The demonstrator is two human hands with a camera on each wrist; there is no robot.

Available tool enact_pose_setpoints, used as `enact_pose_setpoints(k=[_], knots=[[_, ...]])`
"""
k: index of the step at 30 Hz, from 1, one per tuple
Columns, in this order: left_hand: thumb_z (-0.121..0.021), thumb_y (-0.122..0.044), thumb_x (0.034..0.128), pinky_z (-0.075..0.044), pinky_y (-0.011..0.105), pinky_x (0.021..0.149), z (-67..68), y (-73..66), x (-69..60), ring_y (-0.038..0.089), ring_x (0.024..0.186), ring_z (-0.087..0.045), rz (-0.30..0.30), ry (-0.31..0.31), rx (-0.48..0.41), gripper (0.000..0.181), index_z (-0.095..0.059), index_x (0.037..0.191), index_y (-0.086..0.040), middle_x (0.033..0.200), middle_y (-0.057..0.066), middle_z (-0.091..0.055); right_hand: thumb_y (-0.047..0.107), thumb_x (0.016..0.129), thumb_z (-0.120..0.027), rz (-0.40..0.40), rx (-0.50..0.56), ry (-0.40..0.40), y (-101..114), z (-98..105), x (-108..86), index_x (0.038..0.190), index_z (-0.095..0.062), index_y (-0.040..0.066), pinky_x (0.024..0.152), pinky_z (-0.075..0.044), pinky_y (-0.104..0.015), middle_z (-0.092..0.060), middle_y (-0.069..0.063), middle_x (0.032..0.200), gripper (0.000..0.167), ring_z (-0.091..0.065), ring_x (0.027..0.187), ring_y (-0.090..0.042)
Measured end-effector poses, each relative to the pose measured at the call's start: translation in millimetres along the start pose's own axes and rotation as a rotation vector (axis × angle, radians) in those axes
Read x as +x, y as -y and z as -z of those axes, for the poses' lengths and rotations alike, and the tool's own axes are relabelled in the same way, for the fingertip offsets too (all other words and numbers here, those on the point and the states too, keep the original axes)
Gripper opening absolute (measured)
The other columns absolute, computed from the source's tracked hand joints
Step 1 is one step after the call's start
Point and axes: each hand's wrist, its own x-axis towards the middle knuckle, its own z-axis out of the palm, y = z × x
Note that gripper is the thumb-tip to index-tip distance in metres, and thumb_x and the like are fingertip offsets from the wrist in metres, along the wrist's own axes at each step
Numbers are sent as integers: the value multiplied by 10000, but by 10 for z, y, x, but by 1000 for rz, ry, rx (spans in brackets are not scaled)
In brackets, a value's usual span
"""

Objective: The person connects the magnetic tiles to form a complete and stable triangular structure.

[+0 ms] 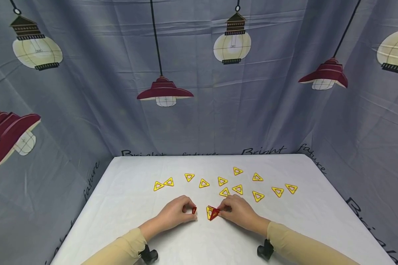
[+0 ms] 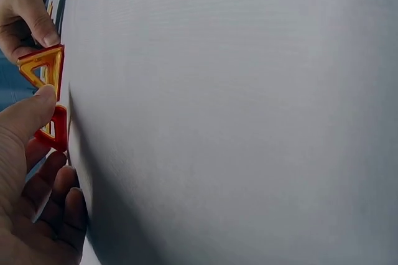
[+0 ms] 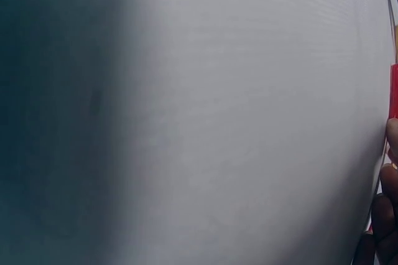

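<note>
In the head view, the left hand (image 1: 175, 214) pinches a small red triangular tile (image 1: 194, 210) between thumb and fingers, just above the white table. Further right, the right hand (image 1: 241, 212) holds a red triangle tile (image 1: 214, 214) at its fingertips. A yellow triangle tile (image 1: 208, 212) stands against that red one, partly overlapped by it. The left wrist view shows the left thumb over the red tile (image 2: 60, 129), close to the orange-looking triangle (image 2: 58, 61) by the right hand. Only fingertips (image 3: 388, 181) and a red sliver appear at the right wrist view's edge.
Several yellow triangle frames (image 1: 203, 183) lie scattered across the back half of the white table (image 1: 126, 191). Two of them lie just behind the right hand. A grey curtain printed with lamps (image 1: 199, 125) encloses the table's back and sides.
</note>
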Motion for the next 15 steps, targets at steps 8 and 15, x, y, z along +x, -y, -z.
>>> enact_pose_setpoints(k=[8,15], knots=[[-862,-378,832,-424,245,643,-95,-24,95,64,739,-504,-6,-24,15,279,-710,1013,-229,906,-56,-602,312,848,-845,13,-21,-10,18,-6,6,918,-740,300,716,-445,-272,-563,245,827,127,-489,794,-10],[-875,-369,819,-423,233,635,-160,-71,132,41,717,-491,-14,-34,5,289,-699,990,-217,918,-60,-607,324,844,-845,8,-42,-22,32,-25,11,904,-727,312,712,-435,-265,-550,236,812,132,-486,774,-8]])
